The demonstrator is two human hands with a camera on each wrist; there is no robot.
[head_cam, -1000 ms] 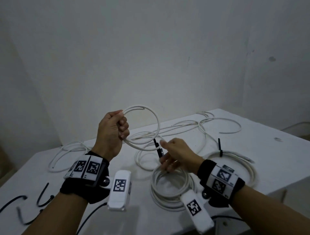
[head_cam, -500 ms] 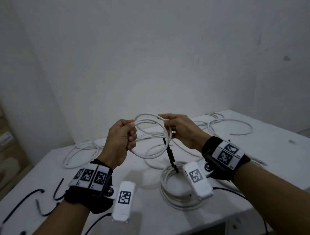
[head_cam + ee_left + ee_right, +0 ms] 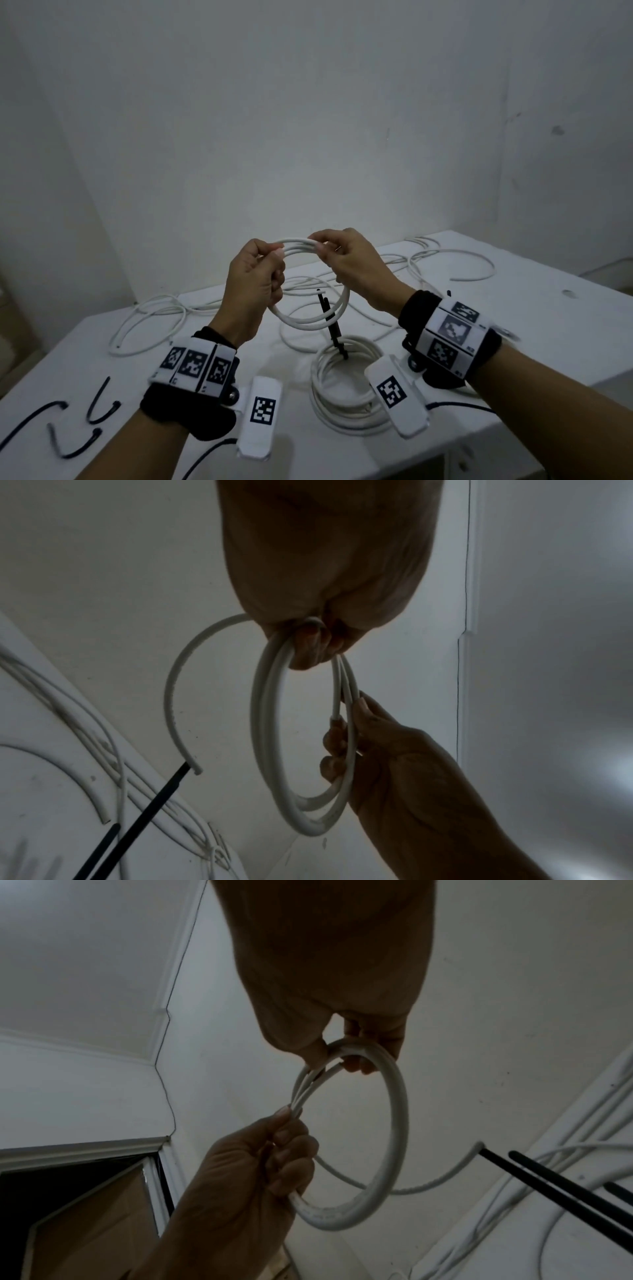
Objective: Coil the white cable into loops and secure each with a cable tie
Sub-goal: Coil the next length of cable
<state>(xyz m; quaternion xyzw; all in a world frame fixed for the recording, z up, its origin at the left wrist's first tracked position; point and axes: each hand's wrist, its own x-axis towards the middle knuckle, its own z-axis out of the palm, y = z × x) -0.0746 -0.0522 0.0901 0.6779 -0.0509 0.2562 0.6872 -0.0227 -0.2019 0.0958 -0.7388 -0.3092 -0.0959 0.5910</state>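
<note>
Two hands hold one small coil of white cable in the air above the table, and between them they are all that keeps it in shape. Nearest, the left hand has its fingers curled round the coil's left side, several turns bunched in its fist. Beside it the right hand pinches the top of the same turns between thumb and fingertips. In the left wrist view a free end arcs out from the left fist, unheld, ending close to a black cable tie. Below the hands lies a finished coil with a tie standing up from it; further back, loose cable sprawls over the tabletop. Spare ties lie to the near left. The risk, as I judge it: the cable looks springy, so easing either grip to reach for a tie could let the turns spring apart, and the free end may slip out of the bundle.
</note>
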